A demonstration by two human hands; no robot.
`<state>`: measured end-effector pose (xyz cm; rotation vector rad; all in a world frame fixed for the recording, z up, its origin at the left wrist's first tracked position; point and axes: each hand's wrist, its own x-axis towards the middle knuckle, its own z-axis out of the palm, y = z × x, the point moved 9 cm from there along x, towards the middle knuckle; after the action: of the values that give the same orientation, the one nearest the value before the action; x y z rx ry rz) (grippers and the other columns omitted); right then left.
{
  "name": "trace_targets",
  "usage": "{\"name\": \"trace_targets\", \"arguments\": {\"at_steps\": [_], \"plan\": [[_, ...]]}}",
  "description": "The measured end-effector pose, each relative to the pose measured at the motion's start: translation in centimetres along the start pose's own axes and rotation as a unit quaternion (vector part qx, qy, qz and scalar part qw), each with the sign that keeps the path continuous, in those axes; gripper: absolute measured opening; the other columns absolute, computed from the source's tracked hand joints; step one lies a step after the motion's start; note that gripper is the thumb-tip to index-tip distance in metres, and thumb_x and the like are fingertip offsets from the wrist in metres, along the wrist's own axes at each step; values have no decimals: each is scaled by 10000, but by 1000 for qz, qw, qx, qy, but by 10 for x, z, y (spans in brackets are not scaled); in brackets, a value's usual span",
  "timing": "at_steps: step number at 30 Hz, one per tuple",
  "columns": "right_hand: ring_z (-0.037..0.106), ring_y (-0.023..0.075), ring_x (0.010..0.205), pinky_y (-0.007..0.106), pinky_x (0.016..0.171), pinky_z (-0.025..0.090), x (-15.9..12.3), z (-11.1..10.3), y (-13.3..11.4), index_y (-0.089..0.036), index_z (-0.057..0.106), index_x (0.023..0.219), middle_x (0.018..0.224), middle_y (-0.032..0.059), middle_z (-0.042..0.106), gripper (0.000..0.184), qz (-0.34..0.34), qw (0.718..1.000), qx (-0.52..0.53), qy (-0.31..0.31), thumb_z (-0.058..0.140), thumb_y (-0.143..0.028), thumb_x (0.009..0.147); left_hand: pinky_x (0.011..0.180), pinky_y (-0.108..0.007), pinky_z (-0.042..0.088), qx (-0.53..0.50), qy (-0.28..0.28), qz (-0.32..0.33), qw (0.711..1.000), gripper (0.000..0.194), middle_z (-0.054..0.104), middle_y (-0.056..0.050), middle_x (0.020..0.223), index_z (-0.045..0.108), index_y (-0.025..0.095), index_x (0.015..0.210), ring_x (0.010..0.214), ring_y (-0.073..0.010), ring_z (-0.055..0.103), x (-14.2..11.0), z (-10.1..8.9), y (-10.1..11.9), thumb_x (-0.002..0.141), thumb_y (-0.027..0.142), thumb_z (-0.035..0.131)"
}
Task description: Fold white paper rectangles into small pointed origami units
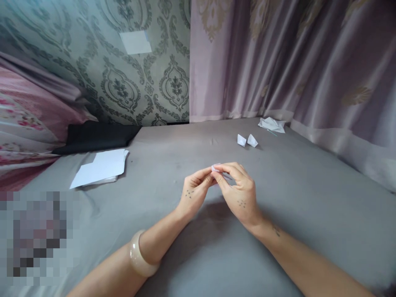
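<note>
My left hand (195, 187) and my right hand (239, 189) meet at the fingertips over the grey sheet. Between them they pinch a small folded piece of paper (215, 168), pale and mostly hidden by the fingers. Both hands are closed on it, thumbs against forefingers. Beyond them, to the right, stand two small folded white paper shapes (241, 140), side by side with a narrow gap. A pale bangle (140, 255) circles my left forearm.
A stack of white paper (102, 167) lies at the left, near a folded black cloth (99, 137). Crumpled white papers (272, 124) rest at the far right by the purple curtain (247, 62). A pixelated patch hides the lower left. A patterned wall (123, 88) rises behind.
</note>
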<state>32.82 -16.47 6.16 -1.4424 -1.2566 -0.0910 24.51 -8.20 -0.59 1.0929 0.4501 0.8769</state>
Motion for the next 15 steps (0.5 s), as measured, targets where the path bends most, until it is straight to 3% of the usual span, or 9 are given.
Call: {"name": "trace_targets", "arguments": {"at_steps": [7, 15], "plan": [[613, 150, 847, 304, 795, 517, -1, 1, 3, -242, 663, 891, 897, 18, 634, 87, 34, 999, 20, -5, 614, -180, 853, 879, -344, 541, 18, 2, 15, 1000, 197, 753, -50, 900, 764, 202, 914, 897, -208, 693, 0, 0, 4, 750, 312, 744], [615, 158, 842, 313, 790, 511, 2, 2, 1, -222, 666, 867, 874, 33, 633, 84, 21, 1000, -7, -13, 584, -217, 879, 894, -351, 543, 50, -12, 38, 998, 188, 753, -44, 936, 760, 205, 950, 886, -202, 694, -1, 4, 9, 794, 291, 704]]}}
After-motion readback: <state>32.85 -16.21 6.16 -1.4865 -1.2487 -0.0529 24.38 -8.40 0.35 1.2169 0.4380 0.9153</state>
